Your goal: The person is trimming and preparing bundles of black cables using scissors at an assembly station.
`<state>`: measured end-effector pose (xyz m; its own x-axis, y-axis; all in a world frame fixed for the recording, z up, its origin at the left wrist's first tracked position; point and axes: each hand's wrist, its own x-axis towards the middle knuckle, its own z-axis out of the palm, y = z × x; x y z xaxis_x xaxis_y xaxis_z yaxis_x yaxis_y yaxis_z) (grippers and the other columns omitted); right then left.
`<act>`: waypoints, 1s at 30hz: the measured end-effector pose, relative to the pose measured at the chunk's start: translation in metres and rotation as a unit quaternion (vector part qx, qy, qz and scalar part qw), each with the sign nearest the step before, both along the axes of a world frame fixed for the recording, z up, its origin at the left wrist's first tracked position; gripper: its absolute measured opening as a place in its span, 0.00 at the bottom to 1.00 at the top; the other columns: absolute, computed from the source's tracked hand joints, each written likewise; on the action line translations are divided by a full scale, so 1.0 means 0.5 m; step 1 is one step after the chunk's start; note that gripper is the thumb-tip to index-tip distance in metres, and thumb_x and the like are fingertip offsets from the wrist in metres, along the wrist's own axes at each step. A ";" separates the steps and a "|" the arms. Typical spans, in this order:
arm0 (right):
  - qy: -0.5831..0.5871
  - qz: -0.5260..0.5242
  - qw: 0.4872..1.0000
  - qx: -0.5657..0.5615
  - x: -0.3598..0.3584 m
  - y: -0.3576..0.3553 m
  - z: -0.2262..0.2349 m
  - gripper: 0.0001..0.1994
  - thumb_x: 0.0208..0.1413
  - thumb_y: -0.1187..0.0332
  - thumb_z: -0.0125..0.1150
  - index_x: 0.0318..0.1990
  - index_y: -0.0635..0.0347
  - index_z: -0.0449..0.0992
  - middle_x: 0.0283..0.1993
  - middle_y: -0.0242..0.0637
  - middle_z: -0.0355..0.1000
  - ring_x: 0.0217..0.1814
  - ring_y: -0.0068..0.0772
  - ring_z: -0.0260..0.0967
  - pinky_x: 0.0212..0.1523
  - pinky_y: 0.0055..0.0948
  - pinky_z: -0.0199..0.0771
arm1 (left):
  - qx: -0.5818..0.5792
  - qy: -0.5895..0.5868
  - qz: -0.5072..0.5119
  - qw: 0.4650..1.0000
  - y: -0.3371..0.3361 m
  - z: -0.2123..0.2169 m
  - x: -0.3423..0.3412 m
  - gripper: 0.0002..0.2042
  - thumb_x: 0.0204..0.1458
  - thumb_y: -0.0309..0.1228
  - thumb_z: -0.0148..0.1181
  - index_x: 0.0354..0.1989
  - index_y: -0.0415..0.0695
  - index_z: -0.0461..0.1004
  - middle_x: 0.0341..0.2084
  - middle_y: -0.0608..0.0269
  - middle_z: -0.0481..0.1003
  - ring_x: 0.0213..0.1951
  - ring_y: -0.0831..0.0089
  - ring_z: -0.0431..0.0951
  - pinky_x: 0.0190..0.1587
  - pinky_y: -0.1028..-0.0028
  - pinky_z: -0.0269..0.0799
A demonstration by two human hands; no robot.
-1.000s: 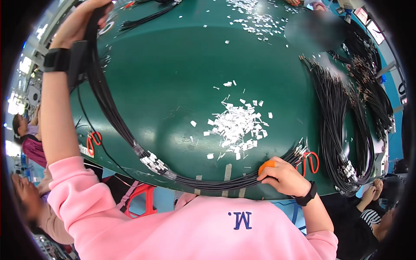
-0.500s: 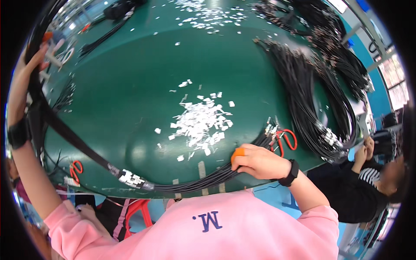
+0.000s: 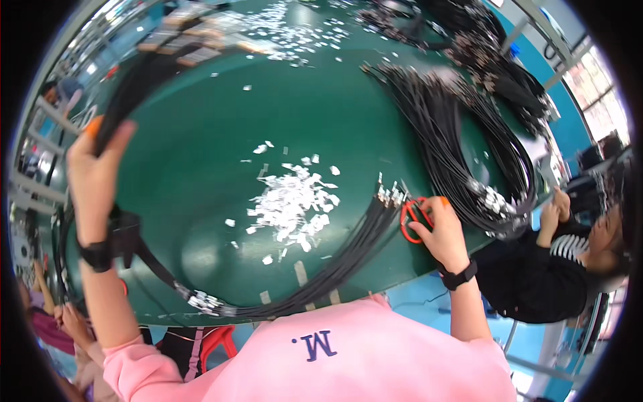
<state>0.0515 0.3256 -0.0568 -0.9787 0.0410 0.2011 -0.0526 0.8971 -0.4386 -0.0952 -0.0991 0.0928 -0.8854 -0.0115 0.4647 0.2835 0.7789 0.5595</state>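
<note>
My left hand [image 3: 97, 171], raised at the far left, is wrapped round a thick bundle of black cables [image 3: 137, 84]. The bundle's upper end fans out over the table, smeared by motion. From this hand the bundle curves down past white connectors [image 3: 204, 303] along the table's near edge. Its other end, with small metal-tipped terminals [image 3: 392, 194], lies on the table right of the middle. Beside those ends, my right hand [image 3: 443, 234] has thumb and fingers closed on the red handles of scissors [image 3: 408, 234]. An orange cover shows on a finger of each hand.
White paper-like scraps [image 3: 291, 204] are heaped mid-table on the green surface [image 3: 181, 134], with more scattered at the back. A large black cable bundle [image 3: 439, 134] lies on the right, other cables behind it. A co-worker [image 3: 556, 268] sits at the right edge.
My right hand has let go of the cable bundle and moved right to the scissors. My left hand, still holding the bundle, has swung its upper end inward over the table. The view has shifted.
</note>
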 end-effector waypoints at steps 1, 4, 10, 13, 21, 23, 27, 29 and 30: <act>-0.010 -0.038 0.999 -0.010 -0.002 0.013 -0.013 0.15 0.41 0.76 0.61 0.37 0.60 0.64 0.35 0.44 0.66 0.36 0.49 0.66 0.35 0.38 0.67 | 0.004 0.022 -0.053 0.998 0.027 -0.021 0.003 0.11 0.47 0.31 0.61 0.36 0.37 0.74 0.24 0.71 0.73 0.26 0.84 0.67 0.30 0.81 0.62; -0.037 -0.074 0.997 0.013 -0.005 0.022 -0.017 0.13 0.42 0.79 0.56 0.37 0.60 0.62 0.35 0.46 0.67 0.36 0.54 0.66 0.34 0.41 0.67 | -0.022 0.085 -0.079 0.993 0.069 -0.056 0.023 0.12 0.38 0.21 0.62 0.34 0.37 0.74 0.20 0.59 0.73 0.23 0.76 0.71 0.28 0.79 0.65; 0.024 -0.097 0.888 -0.448 0.023 0.028 0.097 0.11 0.48 0.80 0.52 0.39 0.59 0.62 0.35 0.32 0.67 0.26 0.18 0.64 0.29 0.14 0.65 | 0.109 0.045 -0.104 0.988 0.072 -0.128 0.014 0.18 0.39 0.12 0.55 0.42 0.38 0.72 0.28 0.64 0.76 0.30 0.81 0.73 0.35 0.81 0.68; 0.090 -0.008 0.769 -0.633 -0.010 -0.030 0.117 0.19 0.52 0.74 0.53 0.52 0.59 0.60 0.39 0.33 0.66 0.30 0.19 0.63 0.34 0.18 0.65 | 0.135 0.056 -0.103 0.984 0.109 -0.143 0.011 0.15 0.38 0.20 0.62 0.38 0.44 0.75 0.27 0.57 0.76 0.29 0.66 0.77 0.33 0.76 0.70; -0.072 0.203 0.425 -0.879 -0.146 -0.270 0.054 0.30 0.47 0.65 0.63 0.58 0.56 0.57 0.51 0.34 0.62 0.46 0.26 0.59 0.51 0.28 0.57 | 0.124 0.097 -0.178 0.971 0.191 -0.109 0.039 0.17 0.35 0.15 0.55 0.37 0.42 0.75 0.26 0.61 0.76 0.28 0.70 0.75 0.32 0.77 0.69; -0.018 0.223 0.453 -0.863 -0.157 -0.304 0.070 0.42 0.41 0.62 0.67 0.63 0.50 0.46 0.56 0.32 0.58 0.54 0.31 0.57 0.58 0.32 0.53 | 0.052 0.139 -0.155 0.977 0.195 -0.119 0.048 0.15 0.33 0.21 0.57 0.34 0.47 0.77 0.23 0.60 0.74 0.25 0.59 0.73 0.28 0.70 0.69; 0.050 0.240 0.518 -0.820 -0.166 -0.336 0.126 0.53 0.33 0.56 0.72 0.65 0.44 0.39 0.59 0.29 0.56 0.64 0.33 0.50 0.65 0.40 0.45 | 0.056 0.148 -0.150 0.976 0.202 -0.149 0.053 0.15 0.33 0.21 0.56 0.33 0.46 0.76 0.24 0.60 0.73 0.27 0.59 0.73 0.32 0.68 0.68; 0.122 0.232 0.577 -0.773 -0.183 -0.337 0.137 0.54 0.30 0.50 0.73 0.65 0.45 0.42 0.60 0.28 0.55 0.66 0.34 0.48 0.66 0.42 0.43 | 0.035 0.145 -0.155 0.977 0.209 -0.161 0.055 0.15 0.32 0.21 0.56 0.34 0.46 0.76 0.24 0.60 0.73 0.27 0.59 0.72 0.32 0.68 0.68; 0.131 0.239 0.577 -0.770 -0.191 -0.333 0.141 0.54 0.31 0.53 0.73 0.65 0.47 0.42 0.58 0.29 0.57 0.63 0.36 0.52 0.65 0.42 0.48 | 0.011 0.143 -0.156 0.977 0.210 -0.167 0.055 0.16 0.31 0.21 0.57 0.34 0.45 0.75 0.25 0.59 0.73 0.28 0.59 0.72 0.32 0.68 0.68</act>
